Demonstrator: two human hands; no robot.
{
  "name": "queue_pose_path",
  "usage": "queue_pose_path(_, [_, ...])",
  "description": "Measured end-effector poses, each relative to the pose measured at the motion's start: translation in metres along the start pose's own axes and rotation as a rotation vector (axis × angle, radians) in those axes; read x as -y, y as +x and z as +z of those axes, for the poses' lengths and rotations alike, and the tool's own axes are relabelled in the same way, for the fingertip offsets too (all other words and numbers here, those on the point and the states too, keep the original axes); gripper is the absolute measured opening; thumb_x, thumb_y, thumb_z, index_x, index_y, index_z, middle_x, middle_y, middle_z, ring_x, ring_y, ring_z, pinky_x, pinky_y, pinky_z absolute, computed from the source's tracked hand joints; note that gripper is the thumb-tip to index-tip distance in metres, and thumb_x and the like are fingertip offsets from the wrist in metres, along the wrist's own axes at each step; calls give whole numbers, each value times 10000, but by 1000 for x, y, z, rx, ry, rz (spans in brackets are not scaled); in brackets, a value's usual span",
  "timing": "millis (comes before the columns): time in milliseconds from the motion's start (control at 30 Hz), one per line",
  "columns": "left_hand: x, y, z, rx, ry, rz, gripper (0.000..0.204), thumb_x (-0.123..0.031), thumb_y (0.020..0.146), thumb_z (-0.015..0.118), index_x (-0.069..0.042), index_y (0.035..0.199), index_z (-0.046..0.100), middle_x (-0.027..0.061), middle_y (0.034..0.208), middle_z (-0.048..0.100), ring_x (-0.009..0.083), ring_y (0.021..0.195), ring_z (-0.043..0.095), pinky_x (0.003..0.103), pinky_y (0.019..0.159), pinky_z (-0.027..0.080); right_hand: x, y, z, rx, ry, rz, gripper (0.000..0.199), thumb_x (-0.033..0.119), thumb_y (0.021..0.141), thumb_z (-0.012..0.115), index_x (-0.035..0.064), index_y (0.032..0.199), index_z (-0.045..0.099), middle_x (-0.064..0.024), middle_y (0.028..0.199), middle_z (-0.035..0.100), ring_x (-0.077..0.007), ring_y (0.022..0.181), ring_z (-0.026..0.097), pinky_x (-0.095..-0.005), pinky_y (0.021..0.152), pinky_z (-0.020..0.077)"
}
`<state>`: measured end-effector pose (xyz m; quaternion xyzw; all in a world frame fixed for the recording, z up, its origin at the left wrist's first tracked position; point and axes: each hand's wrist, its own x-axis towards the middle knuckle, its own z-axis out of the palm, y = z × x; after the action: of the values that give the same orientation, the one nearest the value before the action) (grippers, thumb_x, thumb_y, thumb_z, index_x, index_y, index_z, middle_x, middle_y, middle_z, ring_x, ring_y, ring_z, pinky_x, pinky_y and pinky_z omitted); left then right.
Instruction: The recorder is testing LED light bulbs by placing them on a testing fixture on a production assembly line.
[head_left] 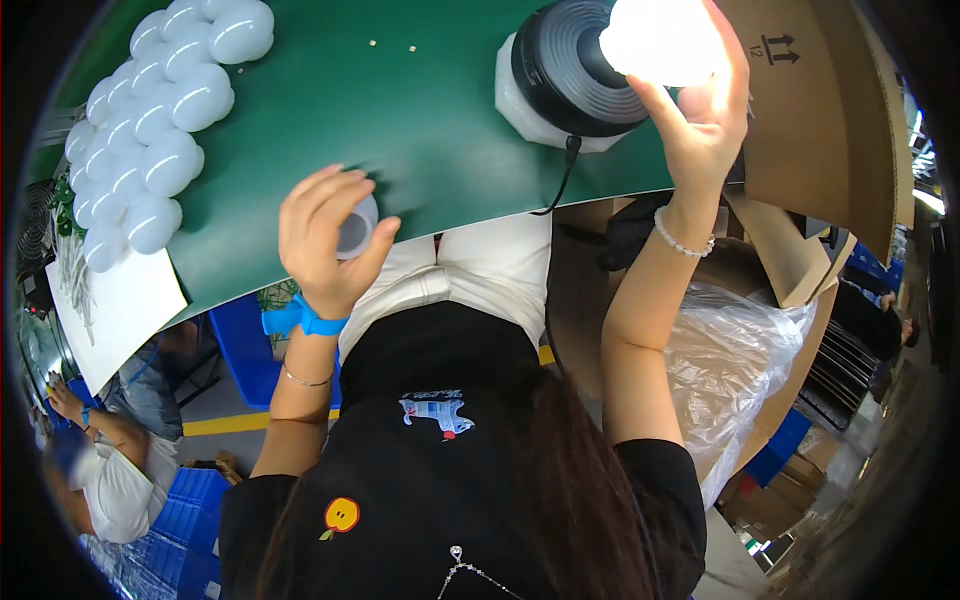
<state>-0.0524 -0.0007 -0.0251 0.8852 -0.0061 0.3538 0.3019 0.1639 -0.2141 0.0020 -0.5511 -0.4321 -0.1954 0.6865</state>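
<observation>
Green tabletop [420, 110], curved by the lens, carried the work; cardboard carton [820, 120] stood at its right end and a clear plastic bag [740, 350] sat below.

Item: heap of white bulbs [150, 130], unlit, massed at the tabletop's far left.

Item: black ribbed test socket [570, 70] on a white base, cable trailing toward the body.

Item: lit bulb [660, 40], glowing white, seated at the socket's mouth. Right hand [700, 120] was clenched about its globe, grip full around.

Item: unlit bulb [355, 225], grey base outward, grasped in the left hand [325, 240] above the tabletop's near edge.

Handling judgement: the lit bulb was best turned by the globe with light, even pressure, kept square to the socket, the spare held well apart.
</observation>
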Motion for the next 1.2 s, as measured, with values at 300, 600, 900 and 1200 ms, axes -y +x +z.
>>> queue_pose_path(300, [8, -30, 13, -185, -151, -60, 584, -71, 694, 711, -64, 1158, 355, 180, 1116, 532, 373, 1071, 491, 463, 929, 389, 64, 29, 0, 231, -759, 362, 288, 79, 653, 741, -13, 911, 653, -109, 948, 647, -215, 902, 594, -333, 832, 441])
queue_pose_path(600, [7, -31, 13, -145, -50, -8, 521, -88, 689, 720, -79, 1075, 370, 178, 1110, 535, 369, 1073, 501, 464, 936, 395, 47, 17, -17, 266, -610, 125, 693, -29, 649, 758, -78, 1245, 408, -160, 1264, 451, -221, 1120, 494, -326, 955, 412])
queue_pose_path(900, [6, -30, 15, -145, -22, 20, 508, -85, 684, 721, -84, 1053, 372, 169, 1103, 539, 360, 1074, 503, 461, 926, 415, 53, 31, 3, 136, -651, 90, 403, 69, 620, 753, -19, 984, 603, -124, 990, 597, -234, 938, 557, -343, 871, 403])
queue_pose_path(1200, [7, -31, 13, -139, -4, 34, 509, -84, 683, 721, -85, 1052, 370, 167, 1099, 537, 356, 1064, 503, 462, 928, 419, 13, 11, -2, 55, -18, -59, 463, 75, 609, 763, -21, 1024, 581, -135, 1007, 583, -244, 957, 547, -348, 868, 403])
